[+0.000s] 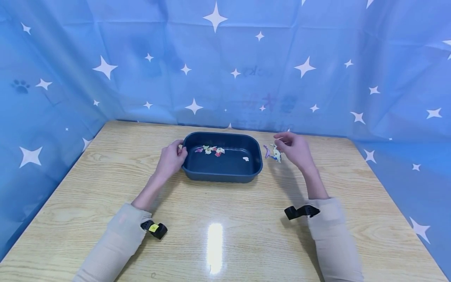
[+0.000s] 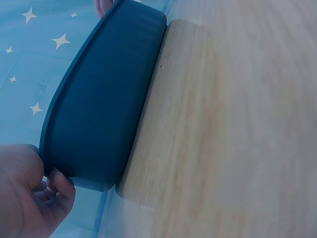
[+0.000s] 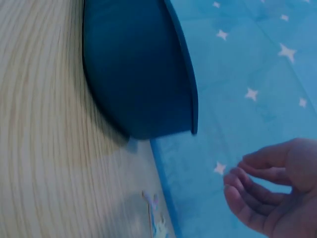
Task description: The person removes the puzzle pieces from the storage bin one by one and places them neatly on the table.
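Note:
A dark blue rectangular basin (image 1: 222, 177) stands toward the back of the table. At its left end my left hand (image 1: 171, 158) grips the rim, with thumb and curled fingers showing there in the left wrist view. Inside the basin lie several small colourful scraps (image 1: 208, 150) and one white scrap (image 1: 246, 159). Past the right end, a purple scrap (image 1: 267, 151) and a whitish patterned scrap (image 1: 276, 153) lie on the wood. Above them is my right hand (image 1: 295, 148), its fingers loosely bent and nothing between them in the right wrist view.
The wooden table (image 1: 176, 235) reaches back to a blue curtain (image 1: 225, 78) with white stars, which also hangs at both sides. Each sleeve carries a black wrist mount, the left one (image 1: 155, 228) and the right one (image 1: 301, 212).

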The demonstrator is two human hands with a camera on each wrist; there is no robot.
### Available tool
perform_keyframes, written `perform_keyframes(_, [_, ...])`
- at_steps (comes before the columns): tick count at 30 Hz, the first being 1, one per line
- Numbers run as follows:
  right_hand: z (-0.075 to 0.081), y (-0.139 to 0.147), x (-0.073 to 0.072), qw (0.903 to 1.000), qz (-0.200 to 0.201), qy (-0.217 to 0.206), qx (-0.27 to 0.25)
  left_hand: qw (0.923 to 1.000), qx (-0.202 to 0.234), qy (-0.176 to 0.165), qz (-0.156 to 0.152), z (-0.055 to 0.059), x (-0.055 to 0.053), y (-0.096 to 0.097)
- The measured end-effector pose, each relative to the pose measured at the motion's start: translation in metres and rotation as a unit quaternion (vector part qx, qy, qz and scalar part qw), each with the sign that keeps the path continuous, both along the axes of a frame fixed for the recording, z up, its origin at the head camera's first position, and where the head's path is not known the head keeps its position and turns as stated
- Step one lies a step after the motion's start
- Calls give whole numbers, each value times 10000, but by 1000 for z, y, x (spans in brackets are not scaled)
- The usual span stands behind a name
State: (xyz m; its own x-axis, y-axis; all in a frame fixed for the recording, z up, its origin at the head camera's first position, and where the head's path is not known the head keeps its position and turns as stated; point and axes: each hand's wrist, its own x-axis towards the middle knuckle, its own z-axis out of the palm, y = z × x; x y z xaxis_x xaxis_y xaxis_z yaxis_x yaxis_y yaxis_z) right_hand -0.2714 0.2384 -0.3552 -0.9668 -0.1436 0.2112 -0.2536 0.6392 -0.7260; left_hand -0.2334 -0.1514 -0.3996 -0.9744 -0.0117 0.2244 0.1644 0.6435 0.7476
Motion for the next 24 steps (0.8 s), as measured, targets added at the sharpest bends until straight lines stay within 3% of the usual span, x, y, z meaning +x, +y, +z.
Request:
perform_keyframes(15, [4,-59,8,9980,530,322,100,10000,48,-9,-35,1,0,1])
perform_keyframes(20, [0,-74,9,9970,722,75,250,10000,16,36,-50,1,1,0])
perform_keyframes(24, [-1,-86,11,9963,625,-327,494,9999,-1,75,-67,1,2,0])
